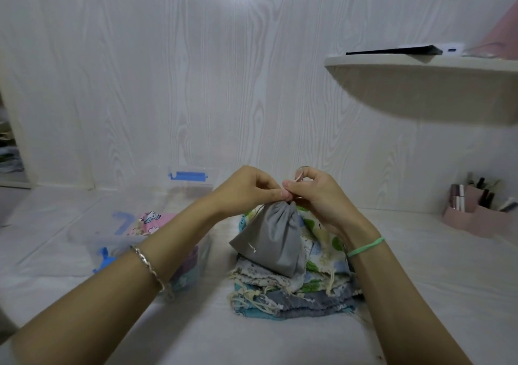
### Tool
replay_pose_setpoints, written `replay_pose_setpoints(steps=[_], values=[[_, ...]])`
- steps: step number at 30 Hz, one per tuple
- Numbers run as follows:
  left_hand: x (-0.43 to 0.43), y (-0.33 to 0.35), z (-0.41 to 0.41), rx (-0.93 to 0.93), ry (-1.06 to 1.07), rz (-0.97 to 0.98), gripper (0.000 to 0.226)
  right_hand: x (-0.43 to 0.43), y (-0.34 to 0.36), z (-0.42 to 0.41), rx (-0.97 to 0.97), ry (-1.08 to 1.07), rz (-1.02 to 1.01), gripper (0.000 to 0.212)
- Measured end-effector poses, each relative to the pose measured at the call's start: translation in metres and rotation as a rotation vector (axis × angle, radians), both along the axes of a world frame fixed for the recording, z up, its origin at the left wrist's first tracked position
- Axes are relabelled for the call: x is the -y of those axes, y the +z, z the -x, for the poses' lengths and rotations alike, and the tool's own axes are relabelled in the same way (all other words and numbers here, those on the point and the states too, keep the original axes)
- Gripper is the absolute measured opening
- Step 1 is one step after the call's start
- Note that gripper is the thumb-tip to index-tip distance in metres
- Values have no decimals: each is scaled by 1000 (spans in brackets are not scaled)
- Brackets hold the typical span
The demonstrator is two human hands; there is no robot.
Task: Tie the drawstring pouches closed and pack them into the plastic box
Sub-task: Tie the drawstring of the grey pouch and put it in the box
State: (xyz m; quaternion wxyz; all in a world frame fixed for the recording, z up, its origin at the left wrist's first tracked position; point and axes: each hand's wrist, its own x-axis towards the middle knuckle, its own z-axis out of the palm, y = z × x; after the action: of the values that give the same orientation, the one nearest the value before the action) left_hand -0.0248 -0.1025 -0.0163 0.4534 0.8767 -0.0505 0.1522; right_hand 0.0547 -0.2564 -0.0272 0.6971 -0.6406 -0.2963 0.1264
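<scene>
A grey drawstring pouch hangs by its gathered neck above a pile of patterned pouches. My left hand pinches the neck and cord from the left. My right hand pinches the cord from the right, with its fingertips meeting the left hand's. A clear plastic box with blue clips stands to the left, behind my left forearm. It holds a pink printed pouch and others that my arm partly hides.
The box's clear lid with a blue clip lies behind the box near the wall. A pink organiser with small bottles stands at the right. A white shelf juts out above it at the upper right.
</scene>
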Motion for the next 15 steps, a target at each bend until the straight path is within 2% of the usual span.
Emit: replay_pose_setpoints(steps=[7, 11, 15], values=[[4, -6, -4, -100, -85, 157, 19, 7, 7, -1, -40, 132, 79, 11], [6, -7, -4, -32, -13, 67, 22, 6, 5, -2, -49, 143, 103, 12], [6, -9, -6, 11, 64, -46, 17, 7, 3, -1, -49, 153, 121, 35]])
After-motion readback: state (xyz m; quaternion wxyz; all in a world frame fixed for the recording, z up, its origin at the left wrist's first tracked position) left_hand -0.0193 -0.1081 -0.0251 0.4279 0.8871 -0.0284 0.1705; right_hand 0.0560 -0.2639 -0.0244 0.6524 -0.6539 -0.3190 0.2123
